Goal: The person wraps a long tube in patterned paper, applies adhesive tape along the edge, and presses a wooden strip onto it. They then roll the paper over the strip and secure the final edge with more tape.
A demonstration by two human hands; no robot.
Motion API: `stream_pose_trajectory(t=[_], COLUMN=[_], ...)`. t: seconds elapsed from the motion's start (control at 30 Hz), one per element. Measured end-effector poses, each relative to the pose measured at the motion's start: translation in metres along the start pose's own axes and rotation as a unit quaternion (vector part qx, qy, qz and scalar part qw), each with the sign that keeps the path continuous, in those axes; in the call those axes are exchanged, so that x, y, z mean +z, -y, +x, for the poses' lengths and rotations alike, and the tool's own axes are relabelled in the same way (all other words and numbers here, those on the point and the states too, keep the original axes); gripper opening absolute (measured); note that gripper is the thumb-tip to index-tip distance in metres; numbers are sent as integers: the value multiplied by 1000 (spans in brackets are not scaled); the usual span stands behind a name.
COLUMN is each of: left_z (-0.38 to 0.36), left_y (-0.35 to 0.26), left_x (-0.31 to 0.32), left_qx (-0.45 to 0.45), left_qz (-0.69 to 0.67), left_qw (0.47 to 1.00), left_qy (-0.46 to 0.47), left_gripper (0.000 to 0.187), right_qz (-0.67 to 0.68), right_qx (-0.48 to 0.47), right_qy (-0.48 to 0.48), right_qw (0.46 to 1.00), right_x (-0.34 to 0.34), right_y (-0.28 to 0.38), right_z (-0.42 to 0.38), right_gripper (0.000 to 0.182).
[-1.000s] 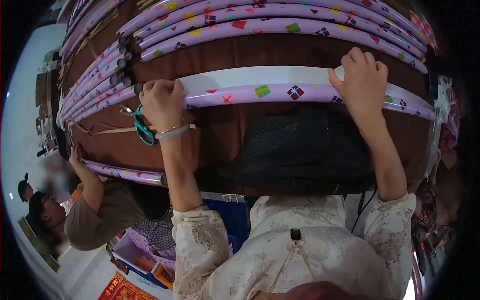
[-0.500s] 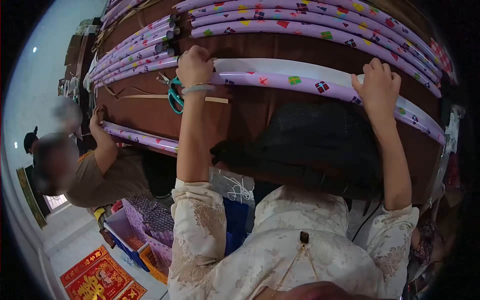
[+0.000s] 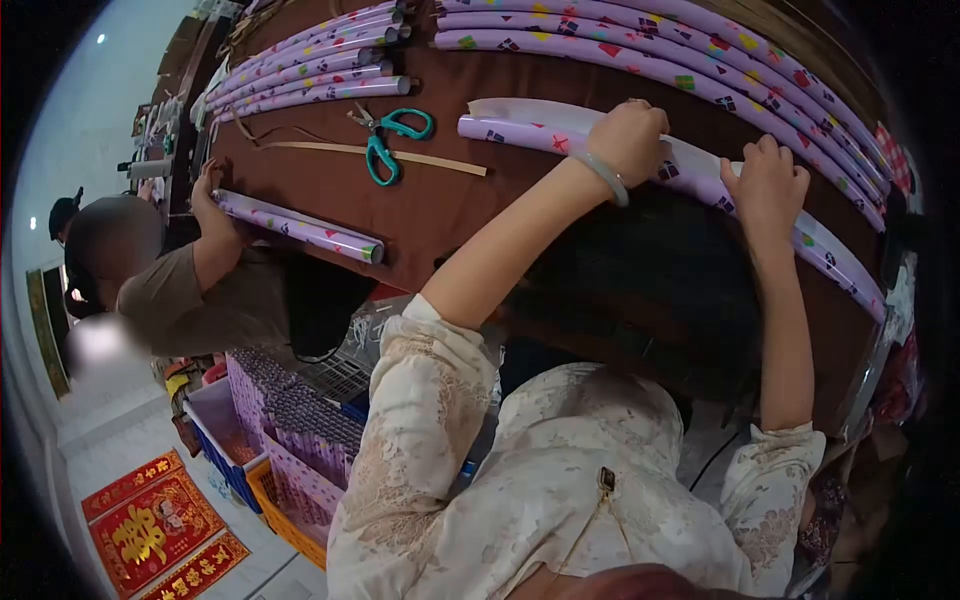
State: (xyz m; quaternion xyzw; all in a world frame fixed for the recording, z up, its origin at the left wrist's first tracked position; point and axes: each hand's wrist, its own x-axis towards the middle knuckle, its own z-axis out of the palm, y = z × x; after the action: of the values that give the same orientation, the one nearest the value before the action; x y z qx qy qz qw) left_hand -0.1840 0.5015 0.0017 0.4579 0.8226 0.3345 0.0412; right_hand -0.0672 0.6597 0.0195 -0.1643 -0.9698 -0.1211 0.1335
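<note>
Both hands press down on a half-rolled sheet of purple gift wrap [image 3: 560, 130] lying across the brown table [image 3: 440, 215]: the left hand [image 3: 628, 135] is curled over the roll near its middle, fingers bent onto the paper, and the right hand [image 3: 768, 185] lies just to the right of it, fingers spread and hooked over the far side of the same tube. Neither hand lifts the roll; they hold it against the tabletop, with the white underside of the sheet showing at its far edge. By my reading the step in hand is rolling the sheet into a tight tube, and the next move calls for even pressure from both hands so the roll stays straight and the loose left end does not flare. Left of the roll lie teal-handled scissors [image 3: 385, 140] on a pale strip [image 3: 430, 157]. Beyond, finished rolls [image 3: 640, 60] are stacked along the far side, with more [image 3: 310, 75] at the far left. At the near-left edge another person's hand [image 3: 207, 190] rests on a separate roll [image 3: 300, 228].
</note>
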Motion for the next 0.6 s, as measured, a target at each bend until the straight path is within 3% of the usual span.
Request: stream_pose_trajectory(t=[0.23,0.3,0.4,0.6], left_z=[-18,-28,-34,-36], left_y=[66,80,101,126], left_x=[-40,-60,-89,-117], left_qx=[-72,-89,-161,-219], left_qz=[29,39,129,68], left_qw=[996,991,978,973], left_qy=[-40,-97,-41,0], left_gripper=[7,9,14,24], right_qz=[-8,-8,-8,-8], right_qx=[16,22,27,39], right_qy=[31,48,67,85], right_qw=[999,999,997,996], right_x=[-3,-5,-5,-6], right_y=[3,3,2,3], right_z=[1,2,2,3], right_gripper=[24,25,26,26])
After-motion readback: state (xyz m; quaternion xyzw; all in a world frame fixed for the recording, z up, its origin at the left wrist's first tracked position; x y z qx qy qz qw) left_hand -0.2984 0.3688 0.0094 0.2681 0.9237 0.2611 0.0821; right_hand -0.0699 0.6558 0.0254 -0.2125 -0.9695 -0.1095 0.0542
